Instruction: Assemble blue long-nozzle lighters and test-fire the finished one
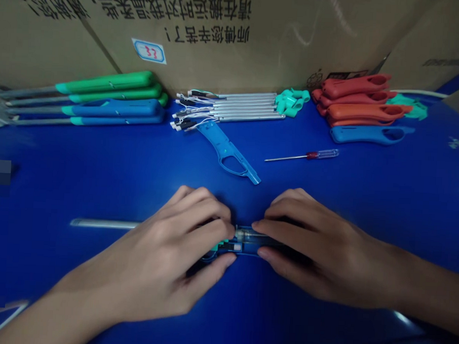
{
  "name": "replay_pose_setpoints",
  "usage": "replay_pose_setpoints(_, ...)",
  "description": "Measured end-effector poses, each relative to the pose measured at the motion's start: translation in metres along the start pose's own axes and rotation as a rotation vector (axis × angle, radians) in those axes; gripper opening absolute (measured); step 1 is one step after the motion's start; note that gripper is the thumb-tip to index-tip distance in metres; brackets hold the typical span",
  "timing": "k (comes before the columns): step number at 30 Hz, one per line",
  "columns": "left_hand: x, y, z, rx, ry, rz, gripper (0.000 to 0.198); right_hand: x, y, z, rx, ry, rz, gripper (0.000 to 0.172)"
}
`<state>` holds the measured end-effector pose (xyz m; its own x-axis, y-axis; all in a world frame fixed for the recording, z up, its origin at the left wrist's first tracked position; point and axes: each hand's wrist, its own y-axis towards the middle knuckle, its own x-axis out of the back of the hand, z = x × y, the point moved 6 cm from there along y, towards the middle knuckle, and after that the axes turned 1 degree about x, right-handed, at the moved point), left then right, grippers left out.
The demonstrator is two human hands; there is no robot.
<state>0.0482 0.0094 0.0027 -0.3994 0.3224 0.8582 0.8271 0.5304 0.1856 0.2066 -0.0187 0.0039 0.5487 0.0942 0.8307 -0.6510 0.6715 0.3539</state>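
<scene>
My left hand (173, 243) is closed around the front of a blue lighter body (249, 250). A long metal tube (105, 224) sticks out to the left beneath it. At the body's other end, my right hand (317, 244) grips with fingers above and thumb below. Between the hands show a clear fuel tank (249, 236) with its valve end, a black and white part (232, 247), and a bit of teal plastic by my left fingers. Both palms hide the rest. Beyond my hands lies a loose blue lighter housing half (230, 154).
Green and blue long lighters (114, 101) are stacked at the left. Metal tubes with wires (251, 107) and teal triggers (292, 101) lie at the back. Red, orange and blue housings (361, 113) sit right, behind a screwdriver (310, 155). A cardboard box (204, 54) bounds the rear.
</scene>
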Motion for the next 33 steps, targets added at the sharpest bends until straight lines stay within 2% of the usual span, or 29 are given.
replay_pose_setpoints(6,0.001,-0.0003,-0.0007,-0.011,0.013,-0.018,0.012,0.0008,-0.0018,-0.0007,-0.002,0.001,0.007,0.016)
replay_pose_setpoints(13,-0.0003,0.0,0.0001,-0.024,-0.003,-0.027,0.01,0.0016,-0.0023,-0.0004,0.021,-0.012,0.018,0.025)
replay_pose_setpoints(21,0.0022,0.0017,0.0001,-0.017,-0.019,-0.072,0.013,0.001,-0.0035,-0.0017,0.027,-0.018,0.032,0.02)
replay_pose_setpoints(26,0.0044,0.0004,-0.0018,-0.099,0.001,-0.128,0.018,0.0032,-0.0037,-0.001,0.052,-0.061,0.015,0.02)
replay_pose_setpoints(33,0.0024,0.0023,-0.0031,-0.134,0.089,-0.136,0.009,0.003,-0.0025,-0.0039,0.044,-0.087,-0.029,0.019)
